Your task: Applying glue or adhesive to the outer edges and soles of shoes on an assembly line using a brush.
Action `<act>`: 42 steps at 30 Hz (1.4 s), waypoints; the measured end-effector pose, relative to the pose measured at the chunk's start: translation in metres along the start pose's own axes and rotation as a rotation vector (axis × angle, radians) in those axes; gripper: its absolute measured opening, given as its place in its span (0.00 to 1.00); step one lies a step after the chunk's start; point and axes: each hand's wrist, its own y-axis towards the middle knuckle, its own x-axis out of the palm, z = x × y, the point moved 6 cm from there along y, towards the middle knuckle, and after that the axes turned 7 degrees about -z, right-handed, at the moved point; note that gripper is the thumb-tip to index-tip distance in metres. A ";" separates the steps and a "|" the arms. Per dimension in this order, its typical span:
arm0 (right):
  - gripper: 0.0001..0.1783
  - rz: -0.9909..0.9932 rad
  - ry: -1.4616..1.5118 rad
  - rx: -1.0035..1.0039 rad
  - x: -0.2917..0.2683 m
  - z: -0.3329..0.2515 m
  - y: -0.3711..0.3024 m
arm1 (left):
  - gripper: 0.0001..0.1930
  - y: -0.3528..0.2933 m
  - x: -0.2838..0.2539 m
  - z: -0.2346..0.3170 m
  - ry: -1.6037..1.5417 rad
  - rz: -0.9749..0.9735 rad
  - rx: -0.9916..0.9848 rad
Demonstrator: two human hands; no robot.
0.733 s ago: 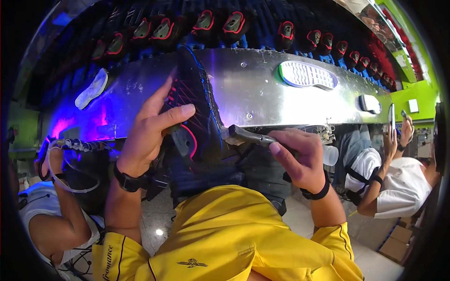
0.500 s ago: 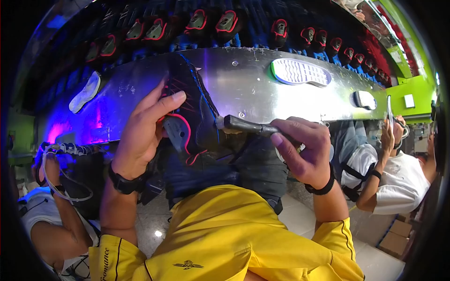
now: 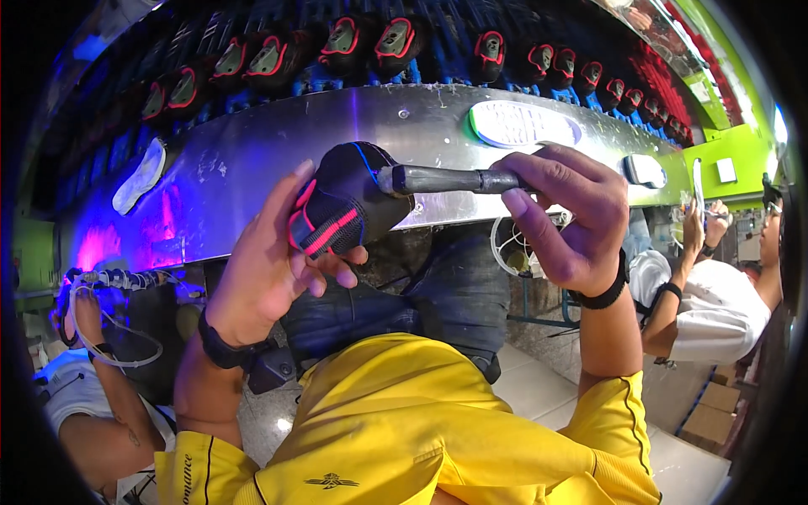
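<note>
A black shoe upper (image 3: 347, 187) with red-pink trim and a blue line is in my left hand (image 3: 257, 265). The thumb lies along its left side, while the other fingers are curled below it, partly hidden. My right hand (image 3: 581, 215) is closed round a brush (image 3: 450, 180) with a dark, thick handle, pinched near its right end. The brush's pale tip touches the right side of the upper, by the blue line. Both hands are just over the near edge of the metal bench.
On the metal bench (image 3: 286, 151) lie a white sole (image 3: 522, 124), another at left (image 3: 140, 177) and a smaller one (image 3: 645, 171) at right. Several shoe uppers (image 3: 396, 40) stand along a blue rack behind. Co-workers sit left (image 3: 101, 438) and right (image 3: 715, 307).
The shoe upper has turned so its rounded end and red-trimmed side now show. My right hand and the brush have moved up and right.
</note>
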 end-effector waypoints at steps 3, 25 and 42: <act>0.14 0.023 0.014 -0.013 -0.003 0.003 0.003 | 0.34 0.007 -0.010 -0.023 -0.246 -0.115 -0.084; 0.14 0.095 0.272 0.222 0.051 0.060 -0.045 | 0.35 0.005 0.010 -0.058 -0.657 -0.328 -0.237; 0.11 0.576 0.403 0.639 0.024 0.092 -0.123 | 0.33 0.156 0.074 0.054 -0.075 -0.381 0.280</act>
